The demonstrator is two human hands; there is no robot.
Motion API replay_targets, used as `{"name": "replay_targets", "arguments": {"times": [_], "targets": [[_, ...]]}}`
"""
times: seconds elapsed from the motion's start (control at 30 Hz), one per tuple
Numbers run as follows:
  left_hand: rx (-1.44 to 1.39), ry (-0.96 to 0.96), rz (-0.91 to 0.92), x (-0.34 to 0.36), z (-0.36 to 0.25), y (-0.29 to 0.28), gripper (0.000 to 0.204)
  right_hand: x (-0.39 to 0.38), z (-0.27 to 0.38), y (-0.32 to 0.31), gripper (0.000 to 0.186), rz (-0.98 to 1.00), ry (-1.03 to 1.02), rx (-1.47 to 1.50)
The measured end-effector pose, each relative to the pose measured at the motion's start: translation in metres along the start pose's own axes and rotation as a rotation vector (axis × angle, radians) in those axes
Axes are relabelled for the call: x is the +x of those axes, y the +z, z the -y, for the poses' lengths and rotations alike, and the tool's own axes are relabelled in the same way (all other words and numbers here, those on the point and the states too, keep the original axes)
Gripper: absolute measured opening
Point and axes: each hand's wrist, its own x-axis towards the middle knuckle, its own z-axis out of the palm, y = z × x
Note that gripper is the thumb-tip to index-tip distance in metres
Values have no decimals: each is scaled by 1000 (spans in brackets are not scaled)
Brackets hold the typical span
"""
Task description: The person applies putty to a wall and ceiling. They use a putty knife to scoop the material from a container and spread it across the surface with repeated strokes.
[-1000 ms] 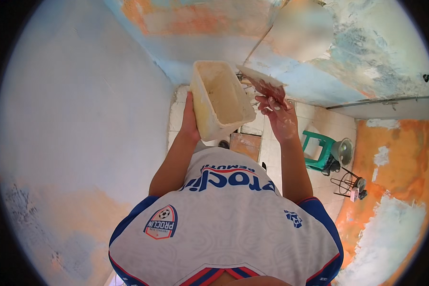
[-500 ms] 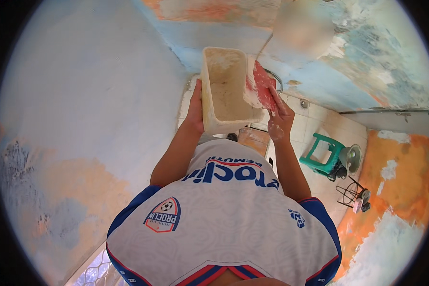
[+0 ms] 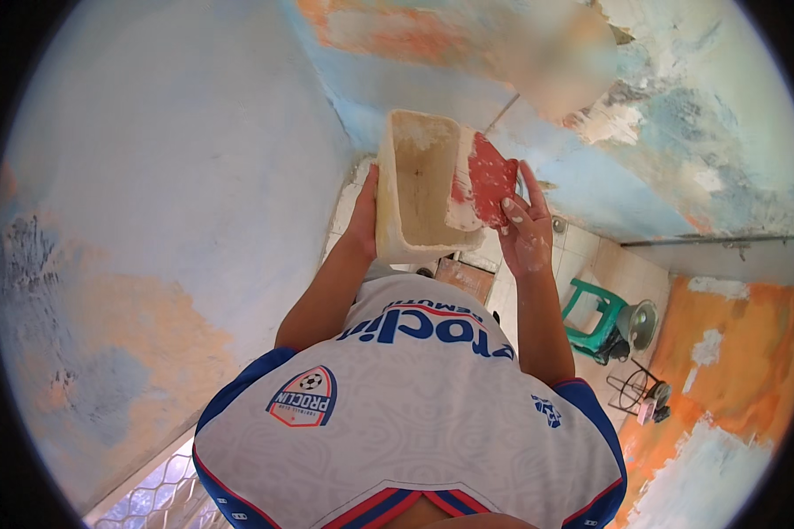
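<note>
A cream-coloured rectangular tub (image 3: 432, 247), its inside smeared with pale residue, is held up in front of me, mouth facing me. My left hand (image 3: 363, 212) grips its left wall, fingers hidden behind it. In my right hand (image 3: 528, 231) is a flat red putty spreader (image 3: 490, 181), pinched along its right edge between thumb and fingers. Whitish putty (image 3: 461, 185) coats the spreader's left edge, which lies over the tub's right rim. Pale smears mark my right fingers and palm.
Patchy painted walls stand close on the left (image 3: 176, 176) and ahead. At right on the tiled floor are a green plastic stool (image 3: 594, 322), a round metal bowl-like item (image 3: 642, 324) and a black wire stand (image 3: 631, 388). A brown board (image 3: 464, 279) lies below the tub.
The tub and both hands sit slightly lower in the picture. My right hand has turned the spreader so more of its red face shows, and its fingers have shifted along the edge.
</note>
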Motion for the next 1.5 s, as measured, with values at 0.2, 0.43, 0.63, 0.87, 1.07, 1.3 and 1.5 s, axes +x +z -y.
{"name": "replay_targets", "arguments": {"times": [0.2,0.43,0.63,0.87,1.07,1.3,1.5], "targets": [[-7,43,-24,-12,-10,-6,71,17,-9,0,62,122,47,125],[-41,80,-86,-17,-43,-24,73,57,-10,48,47,211,30,60],[-86,154,21,-13,-89,-44,74,109,-4,110,37,274,-130,-167],[-42,245,34,-11,-170,-45,73,159,-15,173,29,308,-434,-504],[-8,270,102,2,-235,-54,74,208,-43,215,25,308,-965,-849],[4,286,106,13,-279,-73,76,256,-51,242,26,361,-1289,-1037],[-25,387,48,7,-283,-91,78,332,-99,235,18,58,-899,-1047]]}}
